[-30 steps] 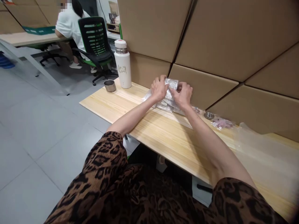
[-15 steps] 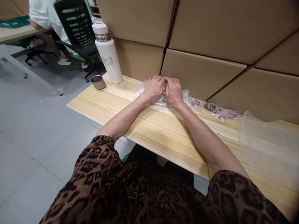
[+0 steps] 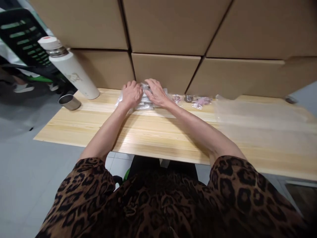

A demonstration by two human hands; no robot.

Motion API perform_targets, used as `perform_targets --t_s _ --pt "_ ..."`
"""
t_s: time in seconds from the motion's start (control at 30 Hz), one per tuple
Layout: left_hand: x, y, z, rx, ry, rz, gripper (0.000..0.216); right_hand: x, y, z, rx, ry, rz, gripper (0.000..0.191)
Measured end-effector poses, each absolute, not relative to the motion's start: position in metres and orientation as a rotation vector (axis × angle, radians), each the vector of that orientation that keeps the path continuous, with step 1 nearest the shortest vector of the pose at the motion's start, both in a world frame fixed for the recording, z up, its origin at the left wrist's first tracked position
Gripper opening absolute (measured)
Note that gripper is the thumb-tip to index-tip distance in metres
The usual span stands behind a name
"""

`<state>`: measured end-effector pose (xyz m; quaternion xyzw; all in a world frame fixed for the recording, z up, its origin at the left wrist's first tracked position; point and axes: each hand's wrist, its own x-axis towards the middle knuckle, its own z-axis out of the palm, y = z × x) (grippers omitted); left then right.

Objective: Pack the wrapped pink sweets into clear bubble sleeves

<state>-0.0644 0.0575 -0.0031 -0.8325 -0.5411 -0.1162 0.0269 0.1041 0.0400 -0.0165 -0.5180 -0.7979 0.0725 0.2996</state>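
Note:
A stack of small clear plastic packets lies at the far side of the pale wooden table, against the cardboard boxes. My left hand rests on the left end of the stack with its fingers curled down over it. My right hand lies on the right part of the stack, fingers spread over the packets. What lies under the hands is mostly hidden.
A white flask and a small steel cup stand at the table's left end. Small bagged items lie right of the stack. A large clear plastic sheet covers the table's right side. A black and green chair is behind on the left.
The packet held up a second ago is down on the stack. Both hands lowered onto it, and the right hand has spread. The view swung to the right.

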Motion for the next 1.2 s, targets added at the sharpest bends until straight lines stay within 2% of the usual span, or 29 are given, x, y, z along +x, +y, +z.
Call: perform_targets --t_s 0.13,0.23,0.37,0.5,0.67,0.93,1.2 --pt "-0.065 0.055 0.001 -2.582 -1.687 -0.341 0.061 0.161 -0.026 0.006 -1.33 -2.001 0.15 0.054" --pt "-0.064 0.048 0.007 -2.562 -1.625 -0.418 0.057 0.225 -0.081 0.009 -1.482 -1.859 0.115 0.055" --pt "-0.06 0.039 0.014 -2.542 -1.545 -0.534 0.058 0.309 -0.145 -0.013 -1.807 -1.758 0.057 0.052" --pt "-0.054 0.039 0.01 -2.596 -1.528 -0.523 0.064 0.357 -0.192 -0.044 -2.161 -1.679 -0.005 0.061" --pt "-0.05 0.041 0.009 -2.666 -1.565 -0.375 0.075 0.364 -0.215 -0.06 -2.404 -1.77 -0.025 0.058" --pt "-0.052 0.034 0.02 -2.672 -1.444 -0.378 0.073 0.365 -0.216 -0.051 -2.294 -1.852 0.008 0.045" --pt "-0.042 0.046 0.023 -2.744 -1.588 -0.121 0.076 0.363 -0.22 -0.046 -2.209 -1.95 0.013 0.034"
